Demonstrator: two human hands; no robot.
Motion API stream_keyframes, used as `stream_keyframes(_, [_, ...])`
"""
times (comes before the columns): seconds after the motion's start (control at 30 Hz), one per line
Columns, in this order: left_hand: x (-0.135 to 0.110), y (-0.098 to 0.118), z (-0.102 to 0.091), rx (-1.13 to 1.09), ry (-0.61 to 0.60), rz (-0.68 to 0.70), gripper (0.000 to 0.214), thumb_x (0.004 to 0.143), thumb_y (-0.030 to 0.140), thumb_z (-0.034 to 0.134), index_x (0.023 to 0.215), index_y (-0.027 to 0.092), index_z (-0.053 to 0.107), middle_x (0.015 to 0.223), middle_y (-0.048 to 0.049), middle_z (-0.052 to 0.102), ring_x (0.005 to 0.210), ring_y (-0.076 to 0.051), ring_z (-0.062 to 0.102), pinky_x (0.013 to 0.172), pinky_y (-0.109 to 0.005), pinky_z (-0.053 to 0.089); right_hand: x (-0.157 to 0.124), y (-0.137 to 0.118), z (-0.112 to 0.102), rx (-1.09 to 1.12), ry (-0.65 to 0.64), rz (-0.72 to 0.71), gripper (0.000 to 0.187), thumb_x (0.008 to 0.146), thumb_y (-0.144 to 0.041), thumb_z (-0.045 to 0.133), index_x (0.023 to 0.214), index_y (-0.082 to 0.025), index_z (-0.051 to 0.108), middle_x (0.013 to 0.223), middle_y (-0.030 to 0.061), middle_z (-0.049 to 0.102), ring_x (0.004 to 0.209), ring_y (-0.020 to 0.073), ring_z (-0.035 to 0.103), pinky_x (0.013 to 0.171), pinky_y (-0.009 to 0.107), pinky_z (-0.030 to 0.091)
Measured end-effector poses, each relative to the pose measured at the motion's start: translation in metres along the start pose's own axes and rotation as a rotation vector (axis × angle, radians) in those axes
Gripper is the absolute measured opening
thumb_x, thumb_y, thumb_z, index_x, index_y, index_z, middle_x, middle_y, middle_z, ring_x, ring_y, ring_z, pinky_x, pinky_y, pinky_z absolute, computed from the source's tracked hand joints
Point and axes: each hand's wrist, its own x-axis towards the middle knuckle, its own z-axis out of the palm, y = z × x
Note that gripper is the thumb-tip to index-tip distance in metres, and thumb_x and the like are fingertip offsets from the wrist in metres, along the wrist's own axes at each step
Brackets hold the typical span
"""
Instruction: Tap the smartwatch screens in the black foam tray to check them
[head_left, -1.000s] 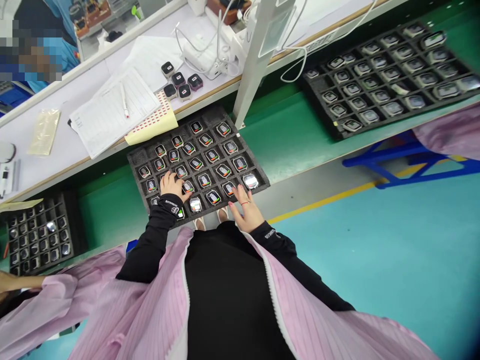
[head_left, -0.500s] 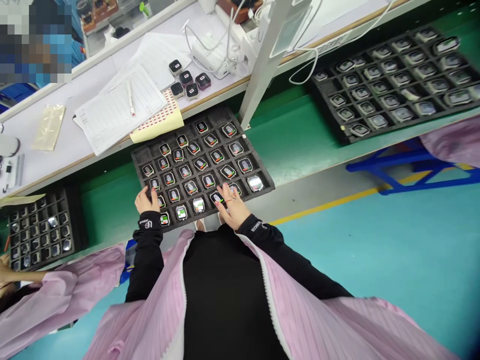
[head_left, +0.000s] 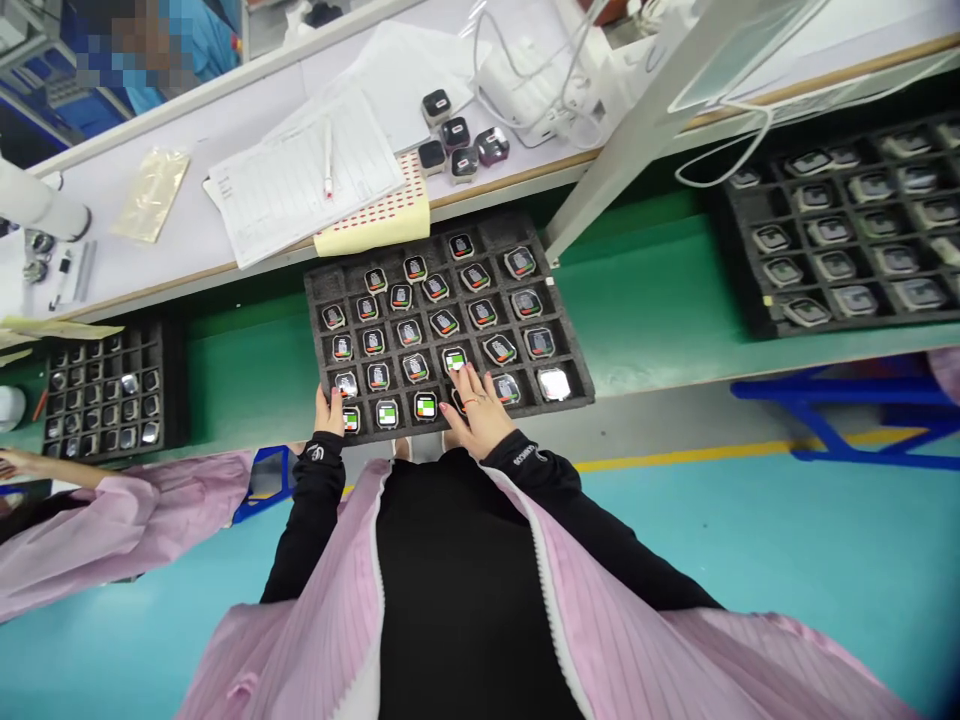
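Observation:
A black foam tray lies on the green conveyor, its cells filled with small square watch bodies with lit screens. My left hand rests at the tray's near left corner, fingers curled over its edge beside a watch with a green and red screen. My right hand lies flat on the near row, fingers stretched out and touching a watch showing a green and white screen. Two more such screens sit between my hands.
Other black trays of watches sit at the left and right. A white bench behind holds paper forms, a pen, a red-dotted sticker sheet, several loose watches, cables. A co-worker's pink sleeve reaches in at left.
My left hand slid from the tray's middle cells to its near left corner. My right hand moved left and forward onto the near rows. The view shifted left and closer.

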Motion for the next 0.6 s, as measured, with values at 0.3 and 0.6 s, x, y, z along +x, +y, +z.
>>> stream_keyframes(0.3, [-0.002,-0.001,0.002,-0.078,-0.024,-0.056,0.065,0.087,0.033,0.059,0.146,0.017,0.036,0.148,-0.0123,0.048,0.135,-0.022,0.049,0.118,-0.035,0.036,0.008,-0.044,0.023,0.069,-0.14,-0.223,0.069,0.101,-0.038,0.034,0.156,0.0,0.017,0.149,0.0212,0.042,0.148,0.0323,0.022,0.12,0.061,0.021])
stream_keyframes(0.6, [-0.008,0.011,0.004,-0.098,0.011,-0.095,0.066,0.085,0.031,0.063,0.144,0.015,0.038,0.147,-0.0148,0.049,0.135,-0.023,0.049,0.118,-0.035,0.036,0.03,-0.064,0.036,-0.005,-0.197,-0.237,0.071,0.1,-0.041,0.038,0.151,0.007,0.026,0.148,0.028,0.04,0.147,0.0345,0.024,0.12,0.059,0.02])
